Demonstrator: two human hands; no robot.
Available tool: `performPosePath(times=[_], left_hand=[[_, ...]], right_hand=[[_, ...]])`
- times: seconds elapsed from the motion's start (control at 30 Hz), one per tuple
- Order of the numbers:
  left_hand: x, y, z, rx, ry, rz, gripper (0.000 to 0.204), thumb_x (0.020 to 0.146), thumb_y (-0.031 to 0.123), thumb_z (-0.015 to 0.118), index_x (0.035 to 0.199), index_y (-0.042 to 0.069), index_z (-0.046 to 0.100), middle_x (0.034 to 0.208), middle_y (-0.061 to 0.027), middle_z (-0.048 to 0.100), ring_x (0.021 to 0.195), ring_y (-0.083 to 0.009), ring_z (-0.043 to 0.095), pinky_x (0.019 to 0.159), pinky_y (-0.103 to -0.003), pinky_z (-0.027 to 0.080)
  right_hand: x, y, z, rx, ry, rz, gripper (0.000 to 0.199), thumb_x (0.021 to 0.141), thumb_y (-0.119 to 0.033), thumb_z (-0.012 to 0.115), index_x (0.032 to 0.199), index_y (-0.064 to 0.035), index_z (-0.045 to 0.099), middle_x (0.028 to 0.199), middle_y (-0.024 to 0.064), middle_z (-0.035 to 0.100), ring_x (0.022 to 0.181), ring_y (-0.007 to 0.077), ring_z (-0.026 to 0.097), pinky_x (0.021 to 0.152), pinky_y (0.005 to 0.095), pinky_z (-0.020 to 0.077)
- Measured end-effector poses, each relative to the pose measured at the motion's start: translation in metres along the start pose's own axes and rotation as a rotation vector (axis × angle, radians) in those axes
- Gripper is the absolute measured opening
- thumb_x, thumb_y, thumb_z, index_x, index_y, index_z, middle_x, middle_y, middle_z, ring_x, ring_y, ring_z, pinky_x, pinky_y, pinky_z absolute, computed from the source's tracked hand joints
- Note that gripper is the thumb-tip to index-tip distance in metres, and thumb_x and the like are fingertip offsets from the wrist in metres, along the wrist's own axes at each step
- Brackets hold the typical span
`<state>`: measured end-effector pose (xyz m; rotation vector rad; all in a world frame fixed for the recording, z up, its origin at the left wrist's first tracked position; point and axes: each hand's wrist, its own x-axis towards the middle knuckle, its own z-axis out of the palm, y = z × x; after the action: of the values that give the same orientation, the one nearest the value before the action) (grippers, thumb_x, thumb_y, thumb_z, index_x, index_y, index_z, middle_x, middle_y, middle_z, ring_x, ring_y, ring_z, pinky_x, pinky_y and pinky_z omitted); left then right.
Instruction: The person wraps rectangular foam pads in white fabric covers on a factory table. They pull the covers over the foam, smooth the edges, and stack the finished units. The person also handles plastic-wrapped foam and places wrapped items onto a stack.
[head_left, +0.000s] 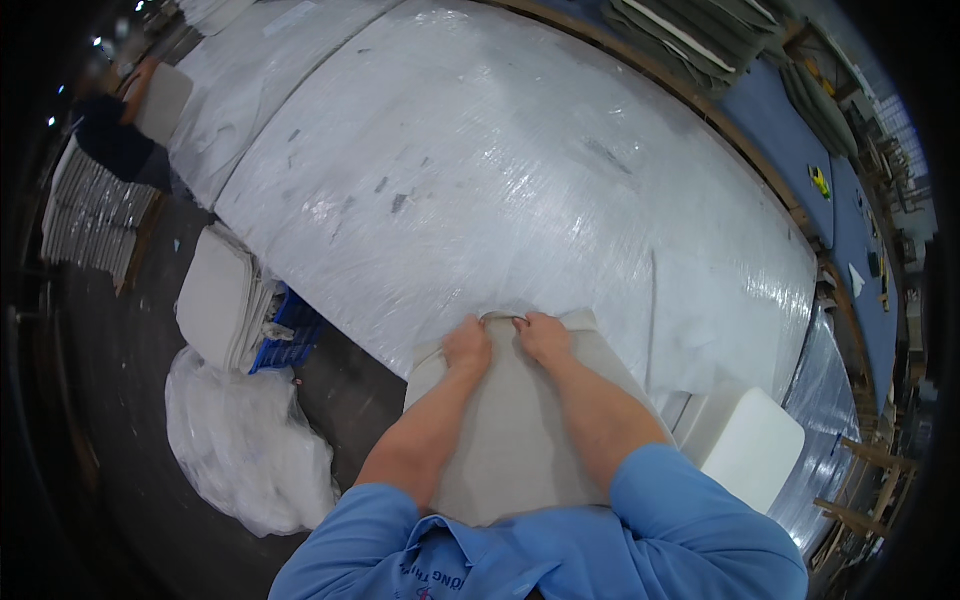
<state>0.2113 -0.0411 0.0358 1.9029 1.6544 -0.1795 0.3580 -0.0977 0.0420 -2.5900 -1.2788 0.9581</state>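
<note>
A beige-grey fabric cover [520, 430] lies in front of my body, its near end against my shirt. At its far edge my left hand [468, 345] is closed on the cloth. A short way to the right, my right hand [543, 340] also grips that edge, with fingers curled over it. Between the two hands the edge lifts a little, leaving a small dark gap. Under the cover's far end is the big table [480, 180] wrapped in shiny clear plastic film. Whether anything is inside the cover cannot be seen.
A white foam cushion [760, 450] sits at the table's right end. On the left are stacked white pads [215, 300], a blue crate [290, 330] and a bulky plastic bag [250, 440]. A person [120, 130] handles a pad at far left. Grey-green pieces [690, 40] lie far right.
</note>
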Motion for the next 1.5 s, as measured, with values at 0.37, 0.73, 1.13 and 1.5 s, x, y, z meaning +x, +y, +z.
performPosePath(times=[0.37, 0.73, 1.13, 1.5], left_hand=[[0.019, -0.006, 0.013, -0.037, 0.116, 0.119, 0.028, 0.104, 0.027, 0.050, 0.094, 0.005, 0.063, 0.090, -0.0222, 0.072, 0.091, -0.0429, 0.068, 0.085, -0.054, 0.046], [0.016, -0.050, -0.010, -0.081, -0.084, 0.348, 0.039, 0.098, 0.043, 0.061, 0.110, 0.008, 0.069, 0.099, -0.0170, 0.074, 0.100, -0.0392, 0.070, 0.093, -0.047, 0.049], [0.034, -0.047, -0.060, 0.206, -0.620, -0.021, 0.035, 0.099, 0.039, 0.065, 0.107, 0.006, 0.070, 0.093, -0.0093, 0.069, 0.080, -0.0271, 0.069, 0.066, -0.043, 0.055], [0.010, -0.058, -0.015, -0.829, -0.278, -0.218, 0.025, 0.101, 0.026, 0.064, 0.096, 0.002, 0.067, 0.065, -0.0047, 0.060, 0.042, -0.0130, 0.054, 0.037, -0.027, 0.039]], right_hand=[[0.015, -0.003, 0.009, 0.164, 0.077, 0.015, 0.038, 0.100, -0.042, 0.055, 0.094, -0.0066, 0.067, 0.095, 0.0191, 0.071, 0.094, 0.0403, 0.067, 0.082, 0.0527, 0.0503], [0.020, 0.036, -0.041, -0.081, -0.233, -0.189, 0.042, 0.089, -0.045, 0.070, 0.104, -0.0060, 0.072, 0.106, 0.0174, 0.074, 0.104, 0.0366, 0.068, 0.091, 0.0447, 0.0531], [0.015, 0.049, -0.046, 0.561, -0.224, 0.397, 0.020, 0.096, -0.023, 0.063, 0.099, -0.0029, 0.068, 0.077, 0.0165, 0.069, 0.057, 0.0234, 0.066, 0.052, 0.0406, 0.0529], [0.025, 0.061, -0.013, 0.575, 0.158, 0.263, 0.022, 0.091, -0.021, 0.068, 0.095, 0.0006, 0.066, 0.091, 0.0211, 0.071, 0.091, 0.0396, 0.066, 0.081, 0.0452, 0.0508]])
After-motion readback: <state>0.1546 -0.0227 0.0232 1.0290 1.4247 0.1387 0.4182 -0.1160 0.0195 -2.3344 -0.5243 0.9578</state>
